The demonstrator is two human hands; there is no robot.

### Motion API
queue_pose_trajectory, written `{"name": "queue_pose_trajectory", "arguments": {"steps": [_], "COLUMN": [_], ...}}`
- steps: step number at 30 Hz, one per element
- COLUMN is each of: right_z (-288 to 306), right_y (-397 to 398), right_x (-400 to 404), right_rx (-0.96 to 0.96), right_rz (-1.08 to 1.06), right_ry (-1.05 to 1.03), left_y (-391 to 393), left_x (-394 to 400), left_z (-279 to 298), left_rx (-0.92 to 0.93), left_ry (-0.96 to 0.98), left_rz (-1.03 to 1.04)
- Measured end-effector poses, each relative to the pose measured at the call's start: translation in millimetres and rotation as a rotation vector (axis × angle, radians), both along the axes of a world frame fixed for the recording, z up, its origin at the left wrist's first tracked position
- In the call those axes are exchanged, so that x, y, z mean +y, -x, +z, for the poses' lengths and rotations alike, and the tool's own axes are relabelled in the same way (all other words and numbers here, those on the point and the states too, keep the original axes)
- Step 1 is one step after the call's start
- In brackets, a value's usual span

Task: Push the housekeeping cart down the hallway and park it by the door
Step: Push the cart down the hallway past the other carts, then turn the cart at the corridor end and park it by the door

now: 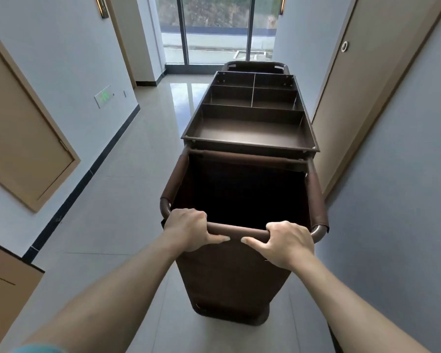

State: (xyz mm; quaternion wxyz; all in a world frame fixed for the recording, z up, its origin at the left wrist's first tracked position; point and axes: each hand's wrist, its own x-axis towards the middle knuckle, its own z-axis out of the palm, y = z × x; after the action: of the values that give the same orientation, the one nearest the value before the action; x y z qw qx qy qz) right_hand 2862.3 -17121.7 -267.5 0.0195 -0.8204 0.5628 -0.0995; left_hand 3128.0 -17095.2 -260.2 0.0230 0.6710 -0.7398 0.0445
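Note:
A dark brown housekeeping cart (250, 128) stands lengthwise in the hallway in front of me. Its near end is an open, empty fabric bag (245, 197); beyond that is a top tray split into several empty compartments. Both of my hands are wrapped around the near handle bar (236, 231). My left hand (189, 229) grips it near the left corner, and my right hand (288, 242) grips it toward the right corner. A tan door (372, 80) with a round fitting stands closed in the right wall, close beside the cart.
Another tan door (23, 138) is in the left wall, with a further panel (8, 296) nearer to me. A green-lit sign (103, 96) sits low on the left wall. The hallway ends at a floor-to-ceiling window (214, 29). Glossy tiled floor (127, 189) lies left of the cart.

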Motion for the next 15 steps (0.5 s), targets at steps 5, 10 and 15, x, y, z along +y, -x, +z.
{"name": "queue_pose_trajectory", "arguments": {"steps": [5, 10, 15], "right_z": [5.5, 7.8, 11.2], "right_y": [-9.2, -14.9, -22.0], "right_x": [-75.7, -141.1, -212.6], "right_rx": [0.024, 0.069, 0.071], "right_rz": [0.001, 0.006, -0.023], "right_ry": [-0.057, -0.046, -0.053], "left_y": [-1.9, -8.5, -15.0], "left_x": [-69.5, -138.6, -207.7], "left_z": [-0.6, -1.2, 2.9], "left_rx": [-0.008, 0.033, 0.032], "left_ry": [-0.002, 0.02, 0.017], "left_rz": [0.058, 0.026, 0.014]}}
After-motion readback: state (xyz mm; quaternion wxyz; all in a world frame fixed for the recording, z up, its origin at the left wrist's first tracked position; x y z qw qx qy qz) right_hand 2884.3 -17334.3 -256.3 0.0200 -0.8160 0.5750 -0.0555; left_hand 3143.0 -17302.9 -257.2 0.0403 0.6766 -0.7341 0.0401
